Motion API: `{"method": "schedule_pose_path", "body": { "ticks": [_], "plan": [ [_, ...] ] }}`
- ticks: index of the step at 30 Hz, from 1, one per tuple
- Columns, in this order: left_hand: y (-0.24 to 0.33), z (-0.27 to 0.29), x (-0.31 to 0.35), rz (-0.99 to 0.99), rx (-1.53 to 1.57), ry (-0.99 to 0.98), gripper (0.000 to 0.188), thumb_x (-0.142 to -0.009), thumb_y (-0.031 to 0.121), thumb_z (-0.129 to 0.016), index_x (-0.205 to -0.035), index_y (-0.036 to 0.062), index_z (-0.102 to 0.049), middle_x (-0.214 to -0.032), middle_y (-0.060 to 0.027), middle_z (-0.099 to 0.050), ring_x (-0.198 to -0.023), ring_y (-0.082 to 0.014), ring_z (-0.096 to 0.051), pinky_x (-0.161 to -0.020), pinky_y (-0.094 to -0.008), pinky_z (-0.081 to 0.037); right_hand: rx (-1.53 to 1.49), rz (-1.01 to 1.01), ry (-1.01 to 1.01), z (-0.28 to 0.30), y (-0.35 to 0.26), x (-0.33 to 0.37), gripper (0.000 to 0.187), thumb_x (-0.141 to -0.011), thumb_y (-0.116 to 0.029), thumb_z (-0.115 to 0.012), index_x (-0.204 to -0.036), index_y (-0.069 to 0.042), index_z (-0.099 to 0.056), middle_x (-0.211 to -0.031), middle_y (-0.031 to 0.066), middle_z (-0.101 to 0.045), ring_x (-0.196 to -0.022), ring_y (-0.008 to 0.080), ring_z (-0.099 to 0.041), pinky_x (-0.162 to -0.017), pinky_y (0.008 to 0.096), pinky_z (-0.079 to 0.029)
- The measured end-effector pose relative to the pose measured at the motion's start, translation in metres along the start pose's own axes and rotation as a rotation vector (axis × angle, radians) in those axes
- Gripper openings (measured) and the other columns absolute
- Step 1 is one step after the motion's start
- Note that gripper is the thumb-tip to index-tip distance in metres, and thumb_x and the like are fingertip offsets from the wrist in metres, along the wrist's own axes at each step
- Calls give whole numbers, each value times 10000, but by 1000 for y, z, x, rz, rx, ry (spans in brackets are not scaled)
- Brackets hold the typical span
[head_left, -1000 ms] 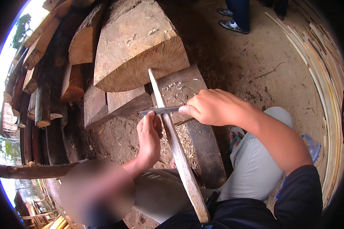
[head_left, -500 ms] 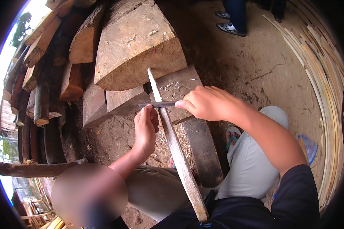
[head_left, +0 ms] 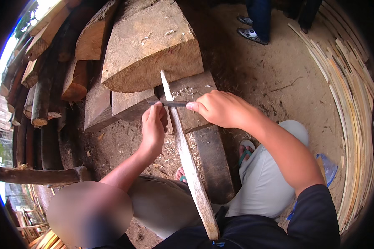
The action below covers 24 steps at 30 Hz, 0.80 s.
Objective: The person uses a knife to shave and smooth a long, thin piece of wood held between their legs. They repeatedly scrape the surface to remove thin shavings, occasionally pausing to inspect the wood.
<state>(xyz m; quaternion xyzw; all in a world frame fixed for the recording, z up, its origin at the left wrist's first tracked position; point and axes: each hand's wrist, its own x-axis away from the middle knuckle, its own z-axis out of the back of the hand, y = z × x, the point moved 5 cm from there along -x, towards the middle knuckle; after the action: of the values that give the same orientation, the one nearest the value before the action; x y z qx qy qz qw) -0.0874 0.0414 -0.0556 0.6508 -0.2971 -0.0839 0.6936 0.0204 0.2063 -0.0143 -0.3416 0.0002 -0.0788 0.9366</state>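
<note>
A long pale wooden stick (head_left: pixel 190 172), whittled to a point at its far end, runs from my waist to the cut edge of a big wood block (head_left: pixel 149 45). Across its upper part lies a narrow dark knife (head_left: pixel 174 104), its blade touching the wood. My right hand (head_left: pixel 220 108) is closed round the knife's right end. At the left end, my left hand (head_left: pixel 154 124) pinches the blade between thumb and fingers. Curled shavings (head_left: pixel 183 92) are scattered on the plank beyond the blade.
Split logs (head_left: pixel 41 99) are stacked at the left. A dark plank (head_left: pixel 213 164) lies between my legs. Long thin wood strips (head_left: pixel 345 103) line the right side, near a blue plastic bag (head_left: pixel 329 168). Another person's shoes (head_left: pixel 252 35) stand at the far side.
The knife and both hands have shifted slightly away from me, toward the stick's pointed end. The grips look the same. My view has also shifted a little.
</note>
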Motion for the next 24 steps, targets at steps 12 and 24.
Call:
{"method": "schedule_pose_path", "body": {
  "ticks": [12, 24],
  "plan": [
    [12, 0, -15, -145, -93, 29, 320, -1043, 271, -417, -748, 149, -441, -625, 76, -335, -531, -58, -280, -473, -271, -227, -13, -40, -27, -3, 6, -18, 536, -1032, -402, -458, -779, 38, -632, -734, 288, -591, -707, 467, -587, -652, 493, -464],
    [16, 5, -45, -123, -6, -4, 338, -1016, 274, -448, -719, 112, -440, -644, 59, -363, -573, -68, -320, -526, -283, -261, -66, -25, -15, -3, 13, -46, 583, -1037, -437, -445, -758, 59, -571, -672, 282, -523, -581, 387, -450, -599, 442, -424]
  ]
}}
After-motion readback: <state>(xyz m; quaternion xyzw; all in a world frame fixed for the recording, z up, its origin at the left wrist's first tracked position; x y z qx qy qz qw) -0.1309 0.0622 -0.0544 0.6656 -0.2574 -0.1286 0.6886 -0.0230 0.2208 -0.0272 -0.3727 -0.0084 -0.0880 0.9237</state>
